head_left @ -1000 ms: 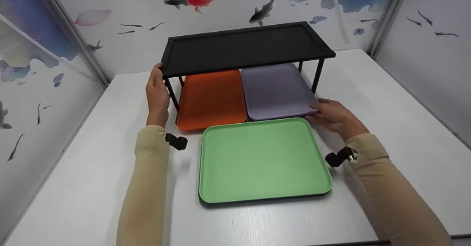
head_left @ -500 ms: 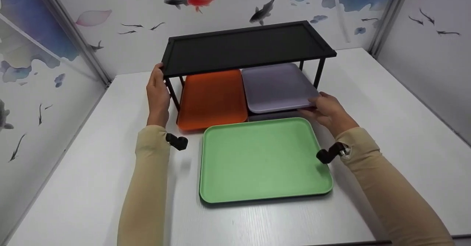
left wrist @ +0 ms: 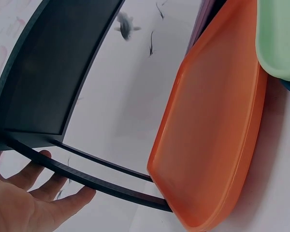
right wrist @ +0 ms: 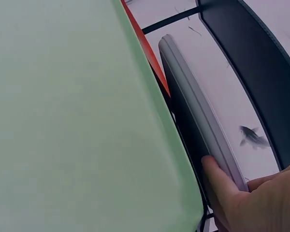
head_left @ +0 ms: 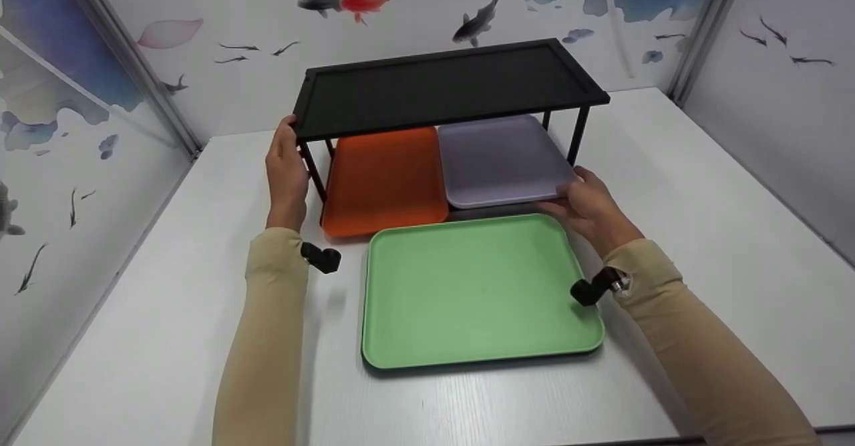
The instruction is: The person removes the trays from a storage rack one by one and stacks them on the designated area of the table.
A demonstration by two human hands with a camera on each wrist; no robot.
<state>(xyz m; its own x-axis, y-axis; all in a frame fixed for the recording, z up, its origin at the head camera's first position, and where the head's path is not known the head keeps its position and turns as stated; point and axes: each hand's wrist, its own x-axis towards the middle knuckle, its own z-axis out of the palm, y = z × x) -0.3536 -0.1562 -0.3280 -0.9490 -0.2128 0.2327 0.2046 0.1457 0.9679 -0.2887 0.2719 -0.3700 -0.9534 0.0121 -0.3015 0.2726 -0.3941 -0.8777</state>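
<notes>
A black rack [head_left: 447,89] with a flat top and thin legs stands over two trays. My left hand [head_left: 287,175] is at its left end; in the left wrist view the fingers [left wrist: 67,205] stretch out against a leg. Beneath the rack lie an orange tray [head_left: 387,182] and, right of it, a lavender tray [head_left: 504,162]. My right hand [head_left: 588,205] pinches the lavender tray's front right corner, with a finger [right wrist: 220,179] under the rim. That tray's front edge is raised over a dark gap. A green tray [head_left: 481,292] lies in front.
White tabletop [head_left: 721,232] surrounds the rack and trays. Printed wall panels [head_left: 414,25] with fish stand behind and on both sides. The green tray overlaps the front of the orange tray in the head view, and a dark rim shows beneath the green one.
The right hand has moved left and slightly up in view, raising the lavender tray's front edge, which has since dipped a little. The left hand, rack, orange tray and green tray look unmoved.
</notes>
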